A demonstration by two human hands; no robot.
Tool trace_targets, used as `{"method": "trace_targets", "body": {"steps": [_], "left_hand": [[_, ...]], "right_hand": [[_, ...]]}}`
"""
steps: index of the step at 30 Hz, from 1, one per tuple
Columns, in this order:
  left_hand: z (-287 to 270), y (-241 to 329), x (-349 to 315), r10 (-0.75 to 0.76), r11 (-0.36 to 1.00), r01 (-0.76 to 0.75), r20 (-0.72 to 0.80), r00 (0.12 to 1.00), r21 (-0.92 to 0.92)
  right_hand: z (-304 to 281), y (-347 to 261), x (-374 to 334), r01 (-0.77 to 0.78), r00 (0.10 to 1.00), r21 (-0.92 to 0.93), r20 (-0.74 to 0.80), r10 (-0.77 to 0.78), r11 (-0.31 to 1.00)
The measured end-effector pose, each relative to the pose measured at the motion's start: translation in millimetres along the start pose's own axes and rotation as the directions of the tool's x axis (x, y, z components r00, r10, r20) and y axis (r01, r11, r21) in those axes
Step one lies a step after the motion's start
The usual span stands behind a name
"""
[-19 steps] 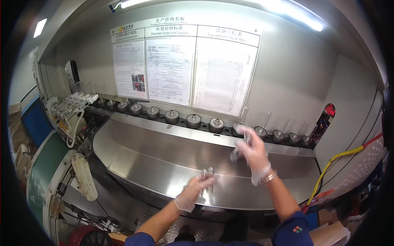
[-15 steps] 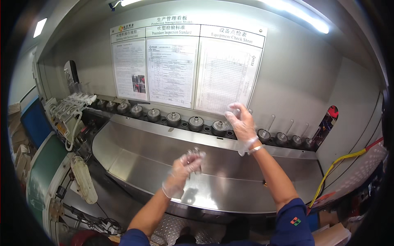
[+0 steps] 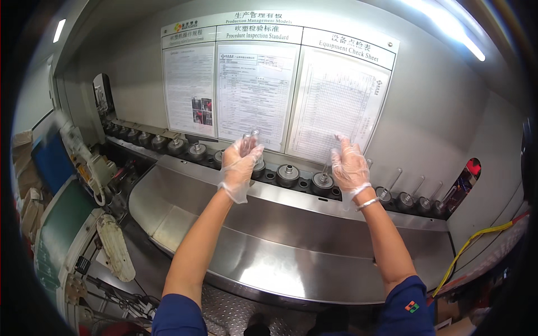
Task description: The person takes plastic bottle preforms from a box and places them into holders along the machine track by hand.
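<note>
Both my hands wear thin clear plastic gloves. My left hand [image 3: 239, 164] is closed around a few clear plastic tubes [image 3: 250, 140], whose ends stick up above the fingers; it is in front of the row of spindles. My right hand [image 3: 351, 167] has its fingers curled at a clear plastic tube [image 3: 327, 169] over a dark round spindle [image 3: 323, 181]; the glove hides part of the grip. To its left, a spindle with a bare metal top [image 3: 288, 175] stands in the same row. Right of my right hand, similar clear tubes [image 3: 396, 178] stand upright on several spindles.
Below the row runs a wide stainless steel trough [image 3: 269, 246]. A board with paper sheets [image 3: 255, 95] hangs on the wall behind. At left are a machine arm with hoses [image 3: 101, 171] and a green conveyor belt [image 3: 59, 224]. A yellow cable [image 3: 468, 243] runs at right.
My left hand has risen from over the trough to the spindles, still holding tubes. My right hand has shifted slightly right and lower in the picture. The view has shifted, and the spindles have moved along.
</note>
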State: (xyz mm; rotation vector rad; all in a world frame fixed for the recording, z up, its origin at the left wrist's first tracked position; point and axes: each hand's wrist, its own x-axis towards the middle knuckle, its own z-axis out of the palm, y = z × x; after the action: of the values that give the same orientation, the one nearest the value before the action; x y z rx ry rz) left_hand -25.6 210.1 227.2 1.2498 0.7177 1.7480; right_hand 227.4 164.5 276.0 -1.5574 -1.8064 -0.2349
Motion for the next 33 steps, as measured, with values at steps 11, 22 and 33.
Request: {"method": "trace_targets", "body": {"steps": [11, 22, 33], "left_hand": [[-23, -37, 30, -0.026, 0.987, 0.024, 0.008, 1.000, 0.160], [-67, 18, 43, 0.295, 0.240, 0.031, -0.103, 0.950, 0.970], [-72, 9, 55, 0.205, 0.012, 0.055, -0.056, 0.977, 0.998]], "right_hand": [[72, -43, 16, 0.306, 0.951, 0.554, -0.137, -0.277, 0.774], [94, -38, 20, 0.285, 0.956, 0.311, -0.017, -0.294, 0.907], [97, -39, 17, 0.295, 0.954, 0.247, -0.031, -0.297, 0.923]]}}
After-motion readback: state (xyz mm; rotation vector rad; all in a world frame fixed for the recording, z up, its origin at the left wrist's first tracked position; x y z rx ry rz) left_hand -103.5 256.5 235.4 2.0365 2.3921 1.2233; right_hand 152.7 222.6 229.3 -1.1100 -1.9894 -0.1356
